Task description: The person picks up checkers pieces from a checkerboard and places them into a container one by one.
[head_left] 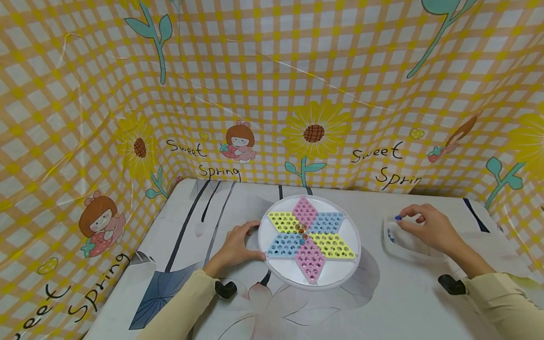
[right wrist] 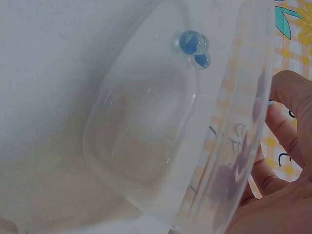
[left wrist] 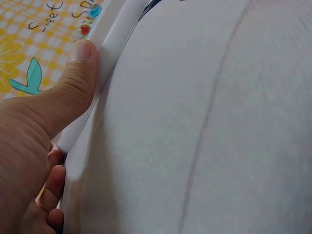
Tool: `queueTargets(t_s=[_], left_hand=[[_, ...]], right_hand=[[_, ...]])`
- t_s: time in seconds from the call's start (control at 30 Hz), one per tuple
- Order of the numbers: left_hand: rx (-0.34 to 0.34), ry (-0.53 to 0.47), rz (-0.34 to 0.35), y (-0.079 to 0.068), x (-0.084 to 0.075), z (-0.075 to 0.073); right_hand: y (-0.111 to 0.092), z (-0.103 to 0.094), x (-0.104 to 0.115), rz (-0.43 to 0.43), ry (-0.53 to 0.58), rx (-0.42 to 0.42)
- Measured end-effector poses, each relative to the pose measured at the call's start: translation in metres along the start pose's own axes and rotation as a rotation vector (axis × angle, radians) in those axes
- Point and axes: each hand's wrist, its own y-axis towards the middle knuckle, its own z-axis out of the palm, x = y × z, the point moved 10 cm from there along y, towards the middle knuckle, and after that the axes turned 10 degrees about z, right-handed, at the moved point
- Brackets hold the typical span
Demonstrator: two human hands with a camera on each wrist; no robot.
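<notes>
A round white Chinese checkers board (head_left: 340, 270), with a star of pink, yellow and blue points, lies on the table. Several amber marbles (head_left: 301, 230) and a blue marble (head_left: 302, 242) sit near its centre. My left hand (head_left: 235, 245) holds the board's left edge; in the left wrist view the thumb (left wrist: 80, 73) lies against the rim. Over a clear plastic container (head_left: 408, 255), my right hand (head_left: 429, 226) pinches a dark blue marble (head_left: 398, 218) between thumb and finger. Blue-and-clear marbles (right wrist: 192, 43) lie inside the container. In the right wrist view, its wall partly covers my right fingertips.
A checked curtain (head_left: 263, 94) with sunflowers rises behind the table and along its sides. The tabletop (head_left: 238, 297) carries a printed pattern of dark lines and flowers. A gap of table separates the board from the container.
</notes>
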Motion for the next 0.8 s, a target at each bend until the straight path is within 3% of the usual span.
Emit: queueTargets(t_s=[0.8], left_hand=[[-0.001,-0.016,-0.010,-0.0006,0.0032,0.0004]], right_hand=[[0.0023,-0.0024,0.0033,-0.030,0.000,-0.021]])
